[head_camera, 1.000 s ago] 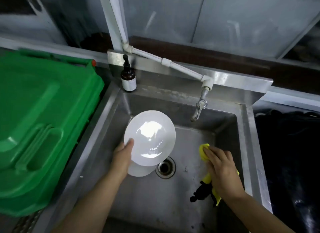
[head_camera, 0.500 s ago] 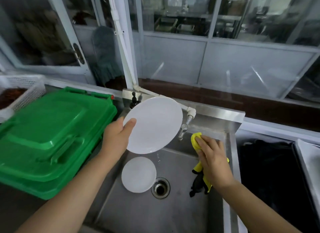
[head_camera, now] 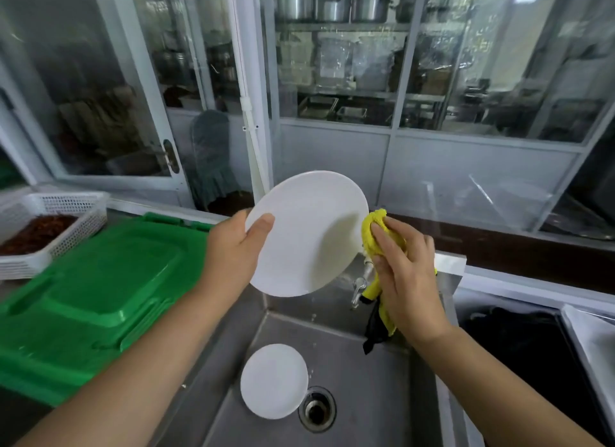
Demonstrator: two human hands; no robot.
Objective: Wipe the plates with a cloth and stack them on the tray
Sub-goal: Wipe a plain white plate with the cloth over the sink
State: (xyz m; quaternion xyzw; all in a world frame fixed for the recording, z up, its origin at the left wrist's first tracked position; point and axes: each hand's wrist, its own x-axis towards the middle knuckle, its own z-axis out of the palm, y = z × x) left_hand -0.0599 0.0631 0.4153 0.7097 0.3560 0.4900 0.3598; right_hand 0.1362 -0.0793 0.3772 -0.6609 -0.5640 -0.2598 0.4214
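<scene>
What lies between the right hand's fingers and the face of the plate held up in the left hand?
In the head view, the yellow cloth sits bunched under the right hand, against the right edge of the raised plate.

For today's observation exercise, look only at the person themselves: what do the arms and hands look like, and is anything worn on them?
Both forearms are bare as far as the frame shows: no sleeves in view. The left hand and right hand wear no gloves, and no rings, watch or bracelets show. Fingernails look short and unpainted.
</scene>
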